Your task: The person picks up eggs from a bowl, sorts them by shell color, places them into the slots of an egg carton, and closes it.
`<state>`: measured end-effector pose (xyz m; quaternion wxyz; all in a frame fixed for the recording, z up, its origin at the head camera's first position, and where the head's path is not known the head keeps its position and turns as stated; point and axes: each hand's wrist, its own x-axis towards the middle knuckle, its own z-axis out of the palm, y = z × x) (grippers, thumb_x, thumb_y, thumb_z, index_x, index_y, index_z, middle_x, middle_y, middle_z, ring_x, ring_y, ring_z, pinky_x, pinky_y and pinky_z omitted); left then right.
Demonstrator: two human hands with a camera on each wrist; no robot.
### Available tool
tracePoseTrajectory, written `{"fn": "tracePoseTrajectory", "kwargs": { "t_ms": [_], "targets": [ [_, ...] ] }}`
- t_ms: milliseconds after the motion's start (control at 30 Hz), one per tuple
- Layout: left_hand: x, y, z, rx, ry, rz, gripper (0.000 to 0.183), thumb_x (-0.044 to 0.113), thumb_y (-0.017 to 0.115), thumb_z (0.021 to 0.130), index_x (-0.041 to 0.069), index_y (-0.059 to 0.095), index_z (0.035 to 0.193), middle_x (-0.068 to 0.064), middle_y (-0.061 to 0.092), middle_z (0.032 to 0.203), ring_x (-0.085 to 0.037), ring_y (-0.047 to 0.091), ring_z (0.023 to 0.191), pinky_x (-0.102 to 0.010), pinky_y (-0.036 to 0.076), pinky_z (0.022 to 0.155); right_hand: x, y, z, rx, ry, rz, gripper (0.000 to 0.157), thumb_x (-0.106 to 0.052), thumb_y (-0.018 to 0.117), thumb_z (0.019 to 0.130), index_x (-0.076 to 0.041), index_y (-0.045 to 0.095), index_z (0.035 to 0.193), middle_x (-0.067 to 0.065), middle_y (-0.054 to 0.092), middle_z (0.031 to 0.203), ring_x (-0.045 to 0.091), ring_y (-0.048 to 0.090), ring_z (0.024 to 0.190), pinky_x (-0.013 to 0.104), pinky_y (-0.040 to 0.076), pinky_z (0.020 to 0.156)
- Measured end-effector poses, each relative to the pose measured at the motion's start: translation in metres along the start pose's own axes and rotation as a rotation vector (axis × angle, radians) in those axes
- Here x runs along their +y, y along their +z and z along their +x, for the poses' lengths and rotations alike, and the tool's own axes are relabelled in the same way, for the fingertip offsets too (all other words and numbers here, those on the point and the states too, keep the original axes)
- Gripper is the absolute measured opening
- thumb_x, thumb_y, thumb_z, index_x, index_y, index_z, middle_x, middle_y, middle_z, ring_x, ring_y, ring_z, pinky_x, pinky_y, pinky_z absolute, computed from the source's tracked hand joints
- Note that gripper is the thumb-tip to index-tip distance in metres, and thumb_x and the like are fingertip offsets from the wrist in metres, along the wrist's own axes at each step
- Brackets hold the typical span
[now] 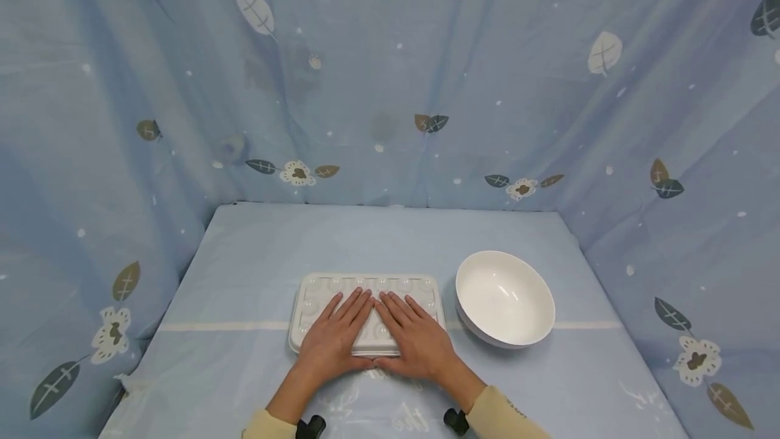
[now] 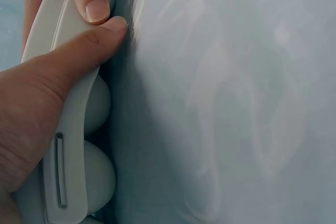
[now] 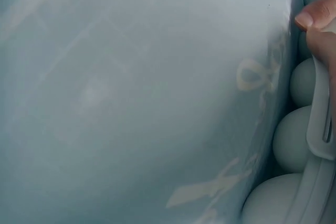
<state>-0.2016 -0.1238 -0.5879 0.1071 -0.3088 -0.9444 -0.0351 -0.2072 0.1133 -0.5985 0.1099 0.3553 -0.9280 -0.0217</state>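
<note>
A white ice ball tray [image 1: 312, 290] with rows of round bumps on top lies on the table, front and centre. My left hand [image 1: 334, 344] rests on its left half, fingers straight and pointing away. On the right half my right hand [image 1: 420, 344] lies the same way, fingertips angled in toward the left ones. Both thumbs meet at the tray's near edge, as the left wrist view shows with the left thumb [image 2: 86, 51] across the rim. Rounded cups [image 3: 294, 137] bulge below the rim in the right wrist view. Much of the lid is hidden under the hands.
A large white bowl [image 1: 506, 300] stands right of the tray, a short gap away. Pale blue cloth [image 1: 378, 236] covers the table, with a light stripe running across it. Patterned curtains [image 1: 365, 87] hang behind and at both sides.
</note>
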Motion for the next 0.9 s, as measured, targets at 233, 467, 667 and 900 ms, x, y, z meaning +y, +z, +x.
{"fn": "tracePoseTrajectory", "kwargs": {
  "t_ms": [233, 467, 667, 900],
  "targets": [
    [-0.003, -0.001, -0.006, -0.039, -0.014, 0.008, 0.119, 0.077, 0.074, 0.076, 0.011, 0.028, 0.164, -0.003, 0.025, 0.171, -0.021, 0.021, 0.158, -0.044, 0.018, 0.130, -0.007, 0.005, 0.002, 0.006, -0.016, 0.015, 0.100, -0.079, 0.037, 0.097, -0.013, 0.009, 0.167, 0.005, 0.015, 0.173, 0.019, 0.016, 0.160, 0.036, 0.022, 0.129],
    [-0.005, 0.001, -0.009, -0.007, -0.010, 0.001, 0.119, 0.077, 0.076, 0.073, 0.012, 0.032, 0.163, -0.004, 0.031, 0.169, -0.023, 0.028, 0.156, -0.045, 0.022, 0.128, -0.007, 0.006, 0.003, 0.000, -0.016, 0.037, 0.101, -0.078, 0.043, 0.096, -0.014, 0.011, 0.167, 0.004, 0.016, 0.173, 0.018, 0.016, 0.160, 0.035, 0.021, 0.130],
    [-0.010, 0.001, -0.011, 0.052, 0.023, -0.120, 0.117, 0.074, 0.079, 0.071, 0.009, 0.038, 0.160, -0.009, 0.033, 0.167, -0.026, 0.033, 0.154, -0.049, 0.027, 0.126, -0.007, 0.000, 0.002, -0.009, 0.008, 0.111, 0.096, -0.078, 0.039, 0.097, -0.015, 0.018, 0.166, 0.003, 0.021, 0.172, 0.017, 0.020, 0.159, 0.036, 0.024, 0.129],
    [-0.017, -0.012, -0.021, 0.071, -0.085, -0.252, 0.105, 0.071, 0.068, 0.086, 0.008, 0.034, 0.161, -0.014, 0.026, 0.170, -0.029, 0.024, 0.157, -0.053, 0.022, 0.127, -0.003, -0.010, -0.004, -0.007, 0.078, 0.245, 0.083, -0.070, 0.035, 0.103, -0.015, 0.027, 0.164, 0.005, 0.027, 0.170, 0.020, 0.025, 0.157, 0.038, 0.028, 0.127]
  ]
}}
